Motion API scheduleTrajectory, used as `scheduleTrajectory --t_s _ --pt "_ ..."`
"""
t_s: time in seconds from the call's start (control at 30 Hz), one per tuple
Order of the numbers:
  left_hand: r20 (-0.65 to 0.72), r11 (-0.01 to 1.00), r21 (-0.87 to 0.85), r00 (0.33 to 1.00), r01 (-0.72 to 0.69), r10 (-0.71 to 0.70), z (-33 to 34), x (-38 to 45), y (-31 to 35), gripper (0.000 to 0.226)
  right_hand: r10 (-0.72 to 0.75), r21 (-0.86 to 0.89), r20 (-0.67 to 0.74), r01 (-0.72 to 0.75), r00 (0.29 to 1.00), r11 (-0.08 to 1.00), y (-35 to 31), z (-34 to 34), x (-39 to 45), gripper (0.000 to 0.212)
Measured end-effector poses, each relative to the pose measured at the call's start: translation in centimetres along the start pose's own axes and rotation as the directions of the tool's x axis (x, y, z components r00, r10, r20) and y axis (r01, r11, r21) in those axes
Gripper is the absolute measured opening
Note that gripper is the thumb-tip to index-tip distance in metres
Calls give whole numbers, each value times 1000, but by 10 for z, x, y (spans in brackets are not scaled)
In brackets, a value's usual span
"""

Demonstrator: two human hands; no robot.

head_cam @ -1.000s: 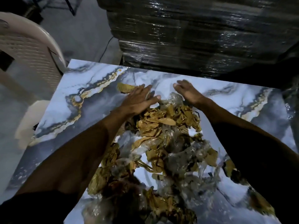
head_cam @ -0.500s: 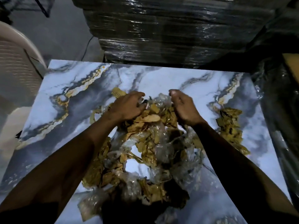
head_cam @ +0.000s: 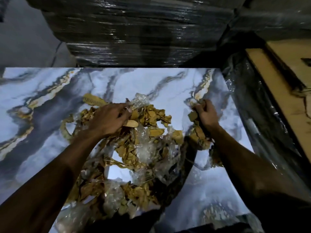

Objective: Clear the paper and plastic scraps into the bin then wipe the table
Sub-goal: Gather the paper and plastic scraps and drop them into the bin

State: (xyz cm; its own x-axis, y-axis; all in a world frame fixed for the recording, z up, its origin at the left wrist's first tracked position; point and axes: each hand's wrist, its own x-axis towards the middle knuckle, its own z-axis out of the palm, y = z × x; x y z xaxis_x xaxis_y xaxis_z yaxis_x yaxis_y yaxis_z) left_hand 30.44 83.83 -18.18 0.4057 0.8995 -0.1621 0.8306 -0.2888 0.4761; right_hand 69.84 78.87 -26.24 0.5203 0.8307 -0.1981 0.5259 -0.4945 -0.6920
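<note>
Loose heap of brown paper scraps [head_cam: 151, 115] tangled with crumpled clear plastic film [head_cam: 144, 148], spread across the middle of the marble-patterned bench [head_cam: 42, 132] and trailing toward its near edge. The material appears light, soft and springy; the paper likely tears and sheds small pieces, while the film looks slippery and apt to cling. A broad scooping hold from the outer edges, gathering inward and under the heap, probably serves better than pinching single scraps. The left hand [head_cam: 109, 120] lies on the far part of the heap, its grip curled narrowly into paper and film. The right hand [head_cam: 206, 113] sits apart at the right, its grip closed on a smaller cluster of scraps [head_cam: 198, 135]. Behind the bench stands a film-wrapped stack [head_cam: 143, 31]; no bin is in view.
</note>
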Motion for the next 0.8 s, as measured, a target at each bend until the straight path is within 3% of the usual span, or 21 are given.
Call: scheduleTrajectory --t_s 0.1,0.3,0.47,0.57,0.67,0.8 --pt "-11 1000 -10 1000 2 -2 2 -4 2 63 -47 60 -20 48 999 997 -62 35 -47 32" --pt "-5 998 -58 1000 24 -24 4 -7 -1 64 -183 64 135 176 974 982 -102 60 -94 55" --pt "-60 991 -132 998 12 -20 3 -11 -5 68 -153 82 -72 159 986 984 -56 -26 -121 44" --pt "-88 991 -135 996 -13 1 3 -20 -10 70 -94 2 -90 94 992 996 -18 -60 -139 39" --pt "-119 993 -122 993 -4 -10 5 -34 -19 73 0 -67 -79 -5 997 998 10 -64 -150 44" --pt "-203 996 -91 978 25 -43 2 -58 -35 71 61 41 -169 -55 984 998 24 -36 -166 49"
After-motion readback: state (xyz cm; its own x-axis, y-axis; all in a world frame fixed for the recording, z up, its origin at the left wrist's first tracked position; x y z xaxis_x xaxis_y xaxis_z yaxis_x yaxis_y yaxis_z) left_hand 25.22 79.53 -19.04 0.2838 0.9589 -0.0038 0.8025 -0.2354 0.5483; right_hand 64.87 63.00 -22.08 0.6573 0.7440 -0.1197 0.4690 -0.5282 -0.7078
